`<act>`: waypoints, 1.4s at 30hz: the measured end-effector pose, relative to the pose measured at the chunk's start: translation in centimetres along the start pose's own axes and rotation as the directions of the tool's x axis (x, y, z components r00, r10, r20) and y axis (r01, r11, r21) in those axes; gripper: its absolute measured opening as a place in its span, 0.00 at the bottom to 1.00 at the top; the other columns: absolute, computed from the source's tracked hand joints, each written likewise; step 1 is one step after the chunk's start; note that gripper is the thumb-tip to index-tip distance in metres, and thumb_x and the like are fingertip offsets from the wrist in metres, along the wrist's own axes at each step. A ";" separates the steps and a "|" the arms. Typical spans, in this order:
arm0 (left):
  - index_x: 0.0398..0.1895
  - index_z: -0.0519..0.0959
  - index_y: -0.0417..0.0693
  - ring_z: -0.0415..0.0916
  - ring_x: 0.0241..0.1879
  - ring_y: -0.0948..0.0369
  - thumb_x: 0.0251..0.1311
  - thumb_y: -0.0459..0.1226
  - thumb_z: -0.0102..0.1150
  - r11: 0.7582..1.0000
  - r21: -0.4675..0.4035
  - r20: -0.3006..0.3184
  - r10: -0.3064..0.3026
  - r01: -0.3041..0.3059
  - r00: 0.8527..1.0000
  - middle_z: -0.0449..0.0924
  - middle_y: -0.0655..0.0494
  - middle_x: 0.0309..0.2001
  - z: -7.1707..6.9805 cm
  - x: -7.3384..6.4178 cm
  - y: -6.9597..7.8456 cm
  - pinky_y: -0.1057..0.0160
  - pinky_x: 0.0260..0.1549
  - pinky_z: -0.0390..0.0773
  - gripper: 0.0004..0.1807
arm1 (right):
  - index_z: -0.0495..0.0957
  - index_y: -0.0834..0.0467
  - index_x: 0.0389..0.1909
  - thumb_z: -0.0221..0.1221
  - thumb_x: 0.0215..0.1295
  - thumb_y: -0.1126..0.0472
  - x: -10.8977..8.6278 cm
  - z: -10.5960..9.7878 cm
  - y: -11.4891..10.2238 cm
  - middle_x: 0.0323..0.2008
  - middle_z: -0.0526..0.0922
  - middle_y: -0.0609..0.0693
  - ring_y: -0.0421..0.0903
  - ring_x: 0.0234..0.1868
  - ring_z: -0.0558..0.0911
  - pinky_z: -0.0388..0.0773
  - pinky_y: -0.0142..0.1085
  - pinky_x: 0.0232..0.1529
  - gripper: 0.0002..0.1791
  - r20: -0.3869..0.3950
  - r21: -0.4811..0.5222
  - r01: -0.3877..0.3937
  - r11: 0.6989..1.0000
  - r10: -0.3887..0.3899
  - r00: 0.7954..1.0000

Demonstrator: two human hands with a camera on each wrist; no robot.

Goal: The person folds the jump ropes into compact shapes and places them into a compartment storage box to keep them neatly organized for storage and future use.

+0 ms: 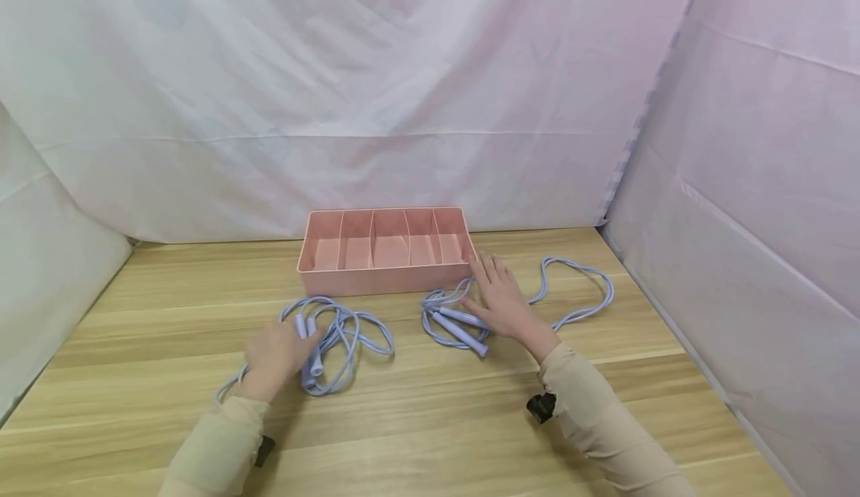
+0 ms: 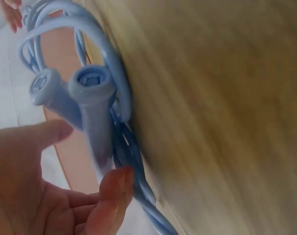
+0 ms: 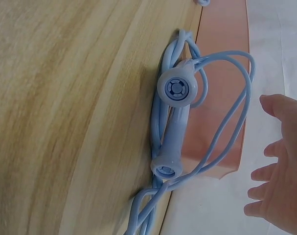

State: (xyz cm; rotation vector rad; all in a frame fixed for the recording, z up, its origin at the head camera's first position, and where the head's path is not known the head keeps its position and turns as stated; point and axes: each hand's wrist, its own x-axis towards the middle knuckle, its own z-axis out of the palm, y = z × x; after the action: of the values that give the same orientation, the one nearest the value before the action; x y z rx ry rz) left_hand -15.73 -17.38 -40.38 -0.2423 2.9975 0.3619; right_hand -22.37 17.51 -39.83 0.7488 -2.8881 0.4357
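Two light-blue jump ropes lie on the wooden table. My left hand [image 1: 278,355] is at the left jump rope [image 1: 343,336], beside its paired handles. In the left wrist view, the thumb [image 2: 57,132] and fingertips [image 2: 116,186] lie on either side of those handles [image 2: 97,98], spread apart rather than closed round them. Whether they touch is hard to tell. Over the right jump rope [image 1: 460,329], my right hand [image 1: 504,299] is held with fingers extended. The right wrist view shows that hand [image 3: 283,171] apart from the rope's handles [image 3: 175,127], holding nothing.
A pink tray [image 1: 390,280] with several compartments stands behind the ropes, near the white curtain [image 1: 322,109]. A rope loop [image 1: 605,295] trails out to the right. Another white sheet [image 1: 759,183] borders the table [image 1: 430,437] on the right.
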 end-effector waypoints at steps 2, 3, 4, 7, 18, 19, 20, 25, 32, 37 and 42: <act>0.22 0.71 0.39 0.69 0.18 0.54 0.51 0.65 0.46 1.000 -0.003 0.017 -0.013 0.013 1.000 0.71 0.45 0.18 0.2 0.0 0.1 0.60 0.14 0.68 0.34 | 0.46 0.65 0.68 0.51 0.63 0.47 0.0 0.0 -0.1 0.68 0.44 0.67 0.66 0.67 0.43 0.43 0.59 0.63 0.41 -0.002 0.001 0.001 1.000 -0.001 1.000; 0.23 0.72 0.38 0.69 0.18 0.55 0.50 0.66 0.47 1.000 -0.007 0.015 -0.015 0.015 1.000 0.70 0.47 0.17 0.3 0.0 0.1 0.61 0.14 0.67 0.35 | 0.47 0.65 0.68 0.51 0.63 0.47 0.0 0.0 -0.1 0.68 0.44 0.66 0.66 0.67 0.44 0.43 0.59 0.64 0.41 -0.002 0.001 -0.001 1.000 0.001 1.000; 0.25 0.73 0.36 0.69 0.18 0.55 0.48 0.66 0.49 1.000 -0.013 0.011 -0.015 0.015 1.000 0.70 0.47 0.17 0.4 0.0 0.1 0.61 0.14 0.67 0.37 | 0.47 0.65 0.68 0.51 0.63 0.47 0.0 0.0 -0.1 0.68 0.44 0.67 0.66 0.67 0.44 0.43 0.59 0.63 0.40 -0.002 0.001 0.001 1.000 -0.001 1.000; 0.38 0.74 0.30 0.70 0.20 0.54 0.44 0.65 0.54 0.999 -0.036 0.007 -0.006 0.007 1.000 0.71 0.47 0.19 0.6 0.0 0.1 0.60 0.15 0.69 0.42 | 0.47 0.65 0.68 0.51 0.63 0.47 0.1 0.0 -0.1 0.68 0.44 0.66 0.65 0.67 0.44 0.44 0.58 0.64 0.41 0.003 -0.007 0.002 1.000 -0.002 1.000; 0.14 0.66 0.43 0.68 0.19 0.56 0.39 0.53 0.66 0.993 -0.115 0.062 0.031 -0.024 0.998 0.68 0.50 0.17 0.6 0.4 0.0 0.63 0.15 0.68 0.26 | 0.43 0.62 0.69 0.51 0.63 0.46 0.1 0.0 -0.1 0.68 0.43 0.65 0.65 0.67 0.42 0.43 0.58 0.64 0.42 0.016 -0.011 0.005 1.000 -0.004 1.000; 0.14 0.65 0.43 0.67 0.19 0.57 0.39 0.53 0.67 0.993 -0.116 0.066 0.031 -0.024 0.997 0.68 0.51 0.17 0.6 0.4 0.0 0.64 0.15 0.68 0.26 | 0.43 0.62 0.69 0.51 0.63 0.47 0.1 0.1 -0.1 0.68 0.43 0.65 0.65 0.67 0.42 0.42 0.58 0.64 0.42 0.015 -0.011 0.005 1.000 -0.005 1.000; 0.14 0.64 0.44 0.66 0.19 0.57 0.39 0.52 0.67 0.993 -0.117 0.069 0.033 -0.025 0.997 0.67 0.51 0.17 0.5 0.3 0.0 0.64 0.15 0.67 0.26 | 0.43 0.62 0.69 0.51 0.63 0.47 0.1 0.1 -0.1 0.68 0.43 0.66 0.65 0.67 0.42 0.43 0.58 0.64 0.42 0.014 -0.011 0.006 1.000 -0.006 1.000; 0.16 0.64 0.43 0.66 0.18 0.58 0.41 0.46 0.68 0.988 -0.149 0.069 0.050 -0.040 0.996 0.66 0.52 0.17 0.1 0.0 0.0 0.65 0.15 0.67 0.23 | 0.41 0.61 0.69 0.51 0.64 0.47 0.2 0.0 -0.2 0.69 0.41 0.65 0.64 0.68 0.41 0.41 0.58 0.64 0.42 0.025 -0.006 0.004 1.000 -0.004 1.000; 0.18 0.68 0.40 0.67 0.19 0.56 0.48 0.38 0.57 0.989 -0.132 0.099 0.085 -0.071 0.991 0.68 0.50 0.18 -0.5 -0.3 -0.4 0.63 0.16 0.68 0.12 | 0.42 0.61 0.69 0.52 0.64 0.49 0.1 -0.1 -0.6 0.68 0.43 0.65 0.64 0.68 0.41 0.41 0.57 0.65 0.42 0.023 0.004 0.008 1.000 -0.008 1.000; 0.19 0.69 0.40 0.66 0.18 0.56 0.57 0.35 0.49 0.986 -0.147 0.138 0.099 -0.079 0.985 0.68 0.50 0.18 -1.1 -0.6 -0.9 0.62 0.16 0.68 0.11 | 0.46 0.64 0.68 0.51 0.64 0.48 0.3 -0.1 -1.1 0.67 0.47 0.68 0.64 0.68 0.42 0.41 0.56 0.65 0.40 0.015 -0.003 0.025 1.000 -0.025 1.000; 0.24 0.69 0.37 0.69 0.23 0.52 0.60 0.34 0.45 0.984 -0.131 0.146 0.140 -0.121 0.979 0.69 0.48 0.22 -2.1 -0.9 -1.1 0.52 0.24 0.73 0.10 | 0.45 0.63 0.69 0.52 0.64 0.49 0.7 -0.3 -2.1 0.68 0.46 0.65 0.62 0.68 0.42 0.42 0.56 0.65 0.41 0.007 0.003 0.059 0.998 -0.059 0.998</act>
State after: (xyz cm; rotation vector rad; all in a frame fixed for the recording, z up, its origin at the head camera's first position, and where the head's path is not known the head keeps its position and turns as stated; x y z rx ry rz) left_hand -14.88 -18.84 -38.50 -0.0248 2.8483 0.5513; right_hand -21.89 15.51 -38.90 0.8346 -2.8641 0.4308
